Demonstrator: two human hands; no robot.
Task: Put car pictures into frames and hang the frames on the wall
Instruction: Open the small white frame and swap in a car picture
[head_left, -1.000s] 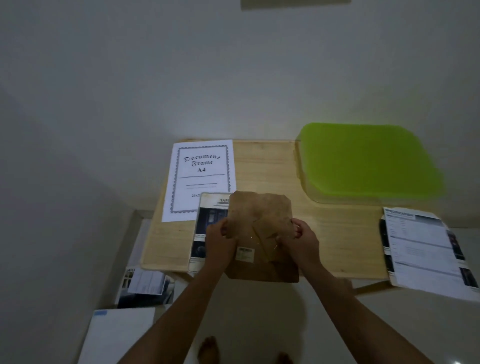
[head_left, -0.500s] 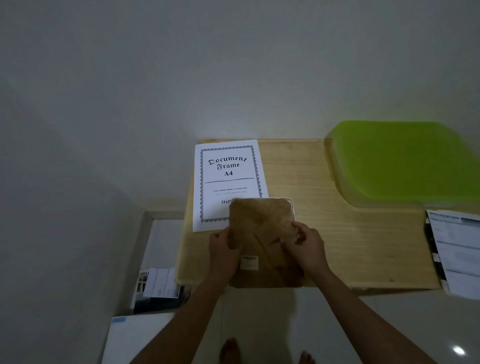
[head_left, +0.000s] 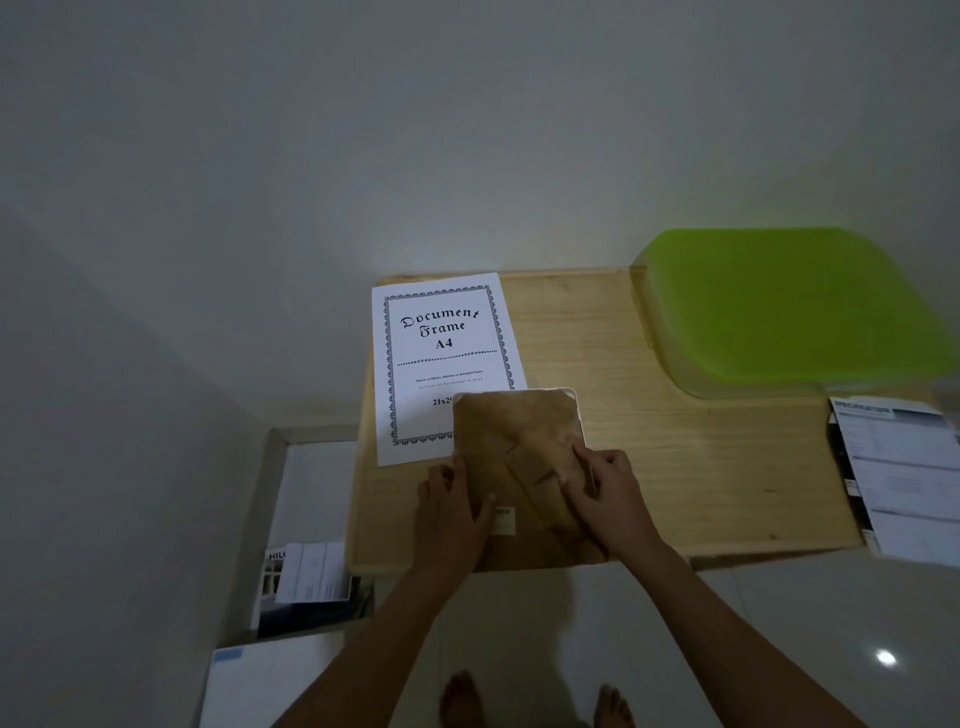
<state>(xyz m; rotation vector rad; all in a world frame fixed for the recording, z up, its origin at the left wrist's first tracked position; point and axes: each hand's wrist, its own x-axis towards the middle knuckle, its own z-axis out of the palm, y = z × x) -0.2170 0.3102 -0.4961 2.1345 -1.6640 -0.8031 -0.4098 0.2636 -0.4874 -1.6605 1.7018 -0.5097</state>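
Lying face-down at the near edge of the wooden table (head_left: 675, 467), the picture frame (head_left: 514, 431) showed its brown backing and overlapped the insert sheet (head_left: 444, 358). The left hand (head_left: 452, 512) gripped its left edge, thumb on top. The right hand (head_left: 605, 499) pinched near the right edge, fingers curled. A green lid (head_left: 789, 306) and a brochure (head_left: 898, 467) lay far right.

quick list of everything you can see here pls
table: 1, light wood, against the wall
frame: 1, brown back up, table's near edge
A4 sheet: 1, white, table's left, under the frame's corner
lid: 1, green, table's far right
printed sheets: some, white, right edge
brochures: some, dark, floor at left
white board: 1, floor, lower left
feet: 2, bare, bottom
left hand: holds the frame's left edge
right hand: rests on the frame's back
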